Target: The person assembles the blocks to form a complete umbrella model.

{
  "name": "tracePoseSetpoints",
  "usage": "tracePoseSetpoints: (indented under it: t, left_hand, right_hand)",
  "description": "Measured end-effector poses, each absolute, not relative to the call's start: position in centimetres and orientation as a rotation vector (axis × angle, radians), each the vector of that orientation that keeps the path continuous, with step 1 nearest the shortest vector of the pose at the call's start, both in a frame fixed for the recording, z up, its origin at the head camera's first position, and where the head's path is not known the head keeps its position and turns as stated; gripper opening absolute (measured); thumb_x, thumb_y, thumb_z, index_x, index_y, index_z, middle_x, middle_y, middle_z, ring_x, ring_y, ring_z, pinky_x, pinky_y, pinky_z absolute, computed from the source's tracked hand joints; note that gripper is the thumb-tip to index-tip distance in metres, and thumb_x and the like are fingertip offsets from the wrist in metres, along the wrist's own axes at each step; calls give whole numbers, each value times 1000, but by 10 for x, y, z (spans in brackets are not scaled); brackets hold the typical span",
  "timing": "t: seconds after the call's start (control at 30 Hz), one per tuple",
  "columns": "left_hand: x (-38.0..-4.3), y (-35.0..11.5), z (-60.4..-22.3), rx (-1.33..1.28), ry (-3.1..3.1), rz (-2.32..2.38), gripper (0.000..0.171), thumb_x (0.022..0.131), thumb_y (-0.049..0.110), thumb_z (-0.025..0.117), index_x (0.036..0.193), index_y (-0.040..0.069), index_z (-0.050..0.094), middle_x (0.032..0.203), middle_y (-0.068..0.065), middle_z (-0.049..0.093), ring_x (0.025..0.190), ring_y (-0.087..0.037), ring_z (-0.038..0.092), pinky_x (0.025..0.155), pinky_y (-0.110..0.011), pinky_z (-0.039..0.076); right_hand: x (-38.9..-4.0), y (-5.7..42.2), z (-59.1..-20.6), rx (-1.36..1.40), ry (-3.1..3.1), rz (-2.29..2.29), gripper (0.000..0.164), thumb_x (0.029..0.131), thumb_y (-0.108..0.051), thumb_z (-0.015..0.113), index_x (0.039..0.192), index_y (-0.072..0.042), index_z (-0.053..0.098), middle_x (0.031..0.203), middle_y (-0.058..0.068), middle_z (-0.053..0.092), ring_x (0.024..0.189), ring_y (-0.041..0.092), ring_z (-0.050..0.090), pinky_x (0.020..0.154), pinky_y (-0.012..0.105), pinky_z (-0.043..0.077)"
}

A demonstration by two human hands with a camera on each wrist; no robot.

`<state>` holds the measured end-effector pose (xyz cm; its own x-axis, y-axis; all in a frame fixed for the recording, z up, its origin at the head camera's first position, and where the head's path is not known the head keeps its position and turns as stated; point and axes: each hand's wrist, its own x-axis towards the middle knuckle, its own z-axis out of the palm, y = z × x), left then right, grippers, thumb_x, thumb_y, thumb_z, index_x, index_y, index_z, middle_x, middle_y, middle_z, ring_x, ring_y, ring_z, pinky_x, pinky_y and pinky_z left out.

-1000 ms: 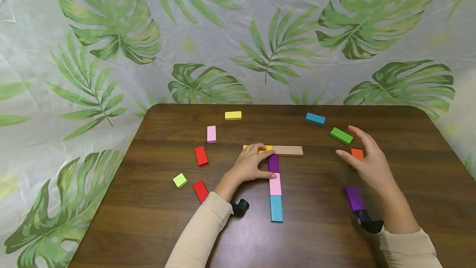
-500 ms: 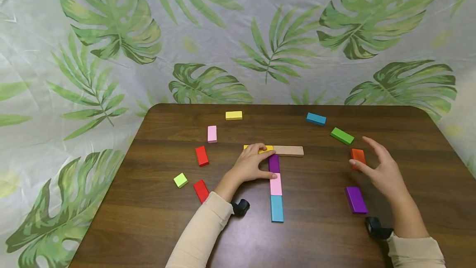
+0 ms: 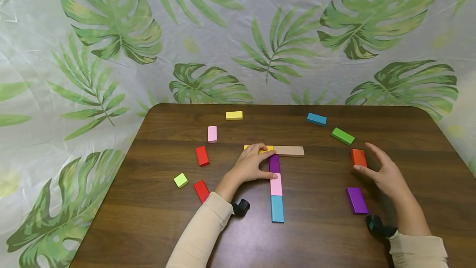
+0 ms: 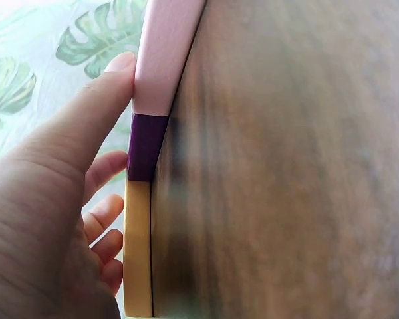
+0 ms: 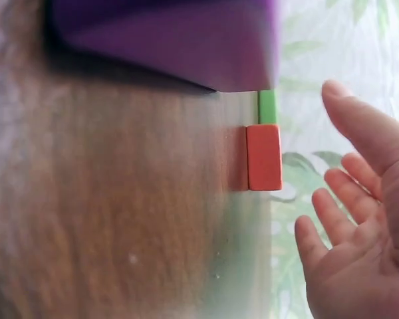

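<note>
Wooden blocks form a T on the table: a yellow block and a tan block across the top, with purple, pink and light-blue blocks running down from their joint. My left hand rests on the T from the left, its thumb at the pink block and fingertips along the purple and yellow ones. It hides part of the yellow block. At the right, my empty right hand hovers beside an orange block, thumb and fingers spread apart.
A second purple block lies in front of the right hand; green and blue blocks lie beyond it. On the left are yellow, pink, red and lime blocks. A leaf-print cloth hangs behind.
My right hand has moved right and a little nearer to me, from the green block to the orange block's right side. The left hand and the T stay put.
</note>
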<state>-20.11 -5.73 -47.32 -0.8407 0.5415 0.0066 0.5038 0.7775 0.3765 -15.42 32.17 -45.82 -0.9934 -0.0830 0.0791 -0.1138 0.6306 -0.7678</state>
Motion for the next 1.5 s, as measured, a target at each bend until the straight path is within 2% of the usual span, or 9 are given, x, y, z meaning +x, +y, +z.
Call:
tracePoseSetpoints:
  t: [0.2,0.5,0.73,1.13,1.5]
  left_hand:
    - [-200,-57,-472,841,2861,568,78,68,66,61,135,32,41,129,3,35,121,-16,27,100,-38,24]
    - [-201,-57,-473,841,2860,572,78,67,66,61,135,32,42,128,3,35,121,-16,27,99,-39,24]
    - [-201,-57,-472,844,2862,575,78,67,67,61,134,32,43,127,3,35,120,-16,28,99,-39,24]
    - [-201,-57,-472,847,2865,574,78,67,66,61,134,32,43,127,3,36,120,-16,28,99,-40,24]
    - [-200,-57,-472,842,2858,572,78,68,66,61,135,32,41,128,2,35,121,-16,27,99,-39,24]
  right_hand:
    - [-157,326,-462,187,-2843,1392,80,85,-22,63,143,-2,12,140,33,12,118,59,14,90,66,15]
    - [-162,330,-472,201,-2883,1403,83,84,-20,65,143,0,10,137,37,16,116,59,20,89,66,17]
    - [-165,331,-475,235,-2881,1369,80,82,-17,66,140,4,16,134,38,21,116,57,22,90,66,16]
    - [-162,330,-475,269,-2908,1238,75,80,-18,69,134,11,25,129,38,22,109,54,26,85,65,22]
    - [-162,327,-476,233,-2903,1174,68,78,-20,70,125,14,35,118,36,32,103,47,33,78,58,28]
